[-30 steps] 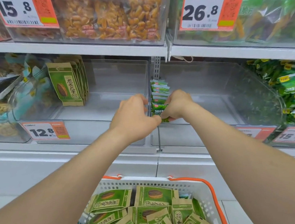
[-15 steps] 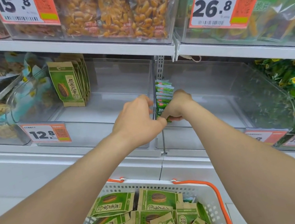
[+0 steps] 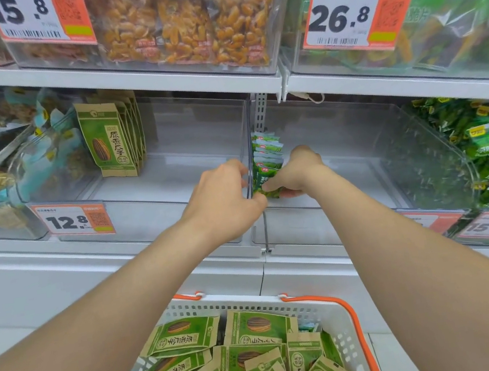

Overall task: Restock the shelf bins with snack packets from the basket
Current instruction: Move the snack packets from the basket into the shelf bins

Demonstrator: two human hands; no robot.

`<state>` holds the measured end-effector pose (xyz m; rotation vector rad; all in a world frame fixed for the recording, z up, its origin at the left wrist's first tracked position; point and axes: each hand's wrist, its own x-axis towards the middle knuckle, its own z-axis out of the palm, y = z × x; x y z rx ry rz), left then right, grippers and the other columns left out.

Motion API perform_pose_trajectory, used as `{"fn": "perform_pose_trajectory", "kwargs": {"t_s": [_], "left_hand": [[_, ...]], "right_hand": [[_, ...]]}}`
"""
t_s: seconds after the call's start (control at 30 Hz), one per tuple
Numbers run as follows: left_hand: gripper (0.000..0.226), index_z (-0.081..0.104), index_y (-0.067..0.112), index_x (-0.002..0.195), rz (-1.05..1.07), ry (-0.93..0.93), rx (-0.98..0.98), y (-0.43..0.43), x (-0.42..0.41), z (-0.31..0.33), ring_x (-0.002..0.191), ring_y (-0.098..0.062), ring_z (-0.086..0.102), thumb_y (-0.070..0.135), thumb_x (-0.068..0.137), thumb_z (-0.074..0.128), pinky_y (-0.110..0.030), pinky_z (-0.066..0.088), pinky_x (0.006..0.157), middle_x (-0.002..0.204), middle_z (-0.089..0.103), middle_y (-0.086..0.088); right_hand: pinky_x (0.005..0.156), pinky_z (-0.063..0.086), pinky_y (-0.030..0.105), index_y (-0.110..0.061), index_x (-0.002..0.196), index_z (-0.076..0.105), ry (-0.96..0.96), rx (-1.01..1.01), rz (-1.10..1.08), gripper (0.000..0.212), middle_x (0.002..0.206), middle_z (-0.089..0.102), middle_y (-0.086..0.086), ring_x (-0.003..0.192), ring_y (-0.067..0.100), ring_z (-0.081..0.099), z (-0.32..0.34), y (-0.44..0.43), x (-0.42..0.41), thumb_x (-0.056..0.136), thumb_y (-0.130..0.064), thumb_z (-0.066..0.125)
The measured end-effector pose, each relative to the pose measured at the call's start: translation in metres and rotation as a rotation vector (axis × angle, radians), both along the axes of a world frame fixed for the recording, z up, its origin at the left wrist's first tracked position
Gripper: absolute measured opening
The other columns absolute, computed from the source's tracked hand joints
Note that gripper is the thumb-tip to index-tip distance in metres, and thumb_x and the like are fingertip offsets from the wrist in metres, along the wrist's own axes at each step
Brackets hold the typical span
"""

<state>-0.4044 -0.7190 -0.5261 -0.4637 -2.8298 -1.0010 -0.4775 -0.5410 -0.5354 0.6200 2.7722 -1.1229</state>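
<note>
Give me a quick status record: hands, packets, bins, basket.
left hand: fingers curled at the wall between the bins; grip unclear
right hand: pinches the front of the small green packets
small green packets: upright row along the left wall of the right bin
left bin: sunflower seed packets upright at its left
basket: heaped with the same packets
</note>
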Motion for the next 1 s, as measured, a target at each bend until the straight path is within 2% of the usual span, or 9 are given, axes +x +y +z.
{"fn": "perform_pose_trajectory", "kwargs": {"t_s": [0.1,0.33,0.43,0.57,0.73,0.8,0.87,0.93,1.0], "left_hand": [[0.032,0.069,0.02,0.117,-0.007,-0.001,-0.01,0.0,0.002,0.001,0.088,-0.021,0.065,0.032,0.087,0.068,-0.029,0.049,0.085,0.121,0.073,0.001],[0.029,0.07,0.019,0.115,-0.009,0.001,-0.03,0.0,0.006,0.004,0.098,-0.026,0.068,0.031,0.089,0.066,-0.037,0.053,0.091,0.118,0.073,-0.001],[0.028,0.07,0.02,0.115,-0.014,-0.003,-0.037,0.0,0.005,0.004,0.094,-0.025,0.068,0.031,0.089,0.066,-0.035,0.053,0.089,0.119,0.073,0.0],[0.027,0.07,0.02,0.114,-0.019,-0.01,-0.027,0.0,0.006,0.005,0.086,-0.022,0.066,0.031,0.089,0.067,-0.034,0.054,0.086,0.115,0.074,0.001],[0.035,0.066,0.016,0.115,0.006,-0.015,-0.029,-0.001,0.01,0.006,0.086,-0.023,0.069,0.035,0.085,0.066,-0.043,0.057,0.085,0.103,0.074,-0.002],[0.047,0.059,0.013,0.129,0.03,0.003,-0.038,-0.003,0.013,0.009,0.107,-0.028,0.066,0.035,0.088,0.069,-0.041,0.054,0.093,0.117,0.071,-0.005],[0.056,0.05,0.014,0.139,0.046,0.056,-0.038,-0.006,0.018,0.011,0.124,-0.03,0.056,0.033,0.089,0.069,-0.037,0.046,0.1,0.131,0.062,-0.006],[0.05,0.05,0.017,0.131,0.063,0.162,-0.024,-0.01,0.027,0.015,0.12,-0.031,0.05,0.031,0.087,0.07,-0.04,0.042,0.1,0.128,0.054,-0.006],[0.036,0.051,0.02,0.114,0.086,0.267,-0.037,-0.013,0.037,0.018,0.107,-0.029,0.046,0.028,0.085,0.07,-0.041,0.042,0.096,0.115,0.05,-0.003]], "right_hand": [[0.064,0.066,0.04,-0.012,0.096,0.048,0.024,-0.01,-0.008,0.057,0.115,0.063,0.013,0.08,0.025,0.075,0.001,0.002,0.004,0.068,-0.016,0.097],[0.054,0.062,0.033,-0.017,0.089,0.044,0.054,-0.034,0.014,0.056,0.116,0.06,0.01,0.094,0.028,0.071,0.001,-0.004,0.008,0.071,-0.017,0.096],[0.058,0.063,0.034,-0.018,0.089,0.042,0.017,-0.024,0.029,0.056,0.116,0.058,0.009,0.097,0.027,0.07,0.002,-0.004,0.01,0.072,-0.019,0.096],[0.068,0.066,0.039,-0.015,0.091,0.043,-0.054,0.018,0.015,0.057,0.112,0.058,0.009,0.081,0.022,0.07,0.005,-0.003,0.011,0.073,-0.023,0.096],[0.077,0.065,0.042,-0.011,0.107,0.049,-0.073,0.113,0.014,0.058,0.111,0.053,0.009,0.084,0.026,0.072,0.012,0.0,0.02,0.074,-0.028,0.093],[0.074,0.062,0.039,-0.012,0.096,0.051,-0.006,0.2,0.042,0.049,0.099,0.053,0.006,0.09,0.029,0.069,0.015,0.001,0.025,0.074,-0.032,0.09],[0.063,0.051,0.033,-0.015,0.084,0.051,0.137,0.273,0.065,0.034,0.088,0.053,0.004,0.087,0.031,0.062,0.019,0.0,0.036,0.08,-0.032,0.079],[0.067,0.052,0.033,-0.016,0.09,0.062,0.335,0.317,0.076,0.016,0.089,0.057,0.005,0.086,0.033,0.059,0.023,-0.005,0.052,0.085,-0.03,0.067],[0.073,0.056,0.037,-0.024,0.092,0.067,0.508,0.35,0.108,0.013,0.088,0.065,0.002,0.086,0.032,0.062,0.027,-0.012,0.076,0.084,-0.031,0.059]]}}
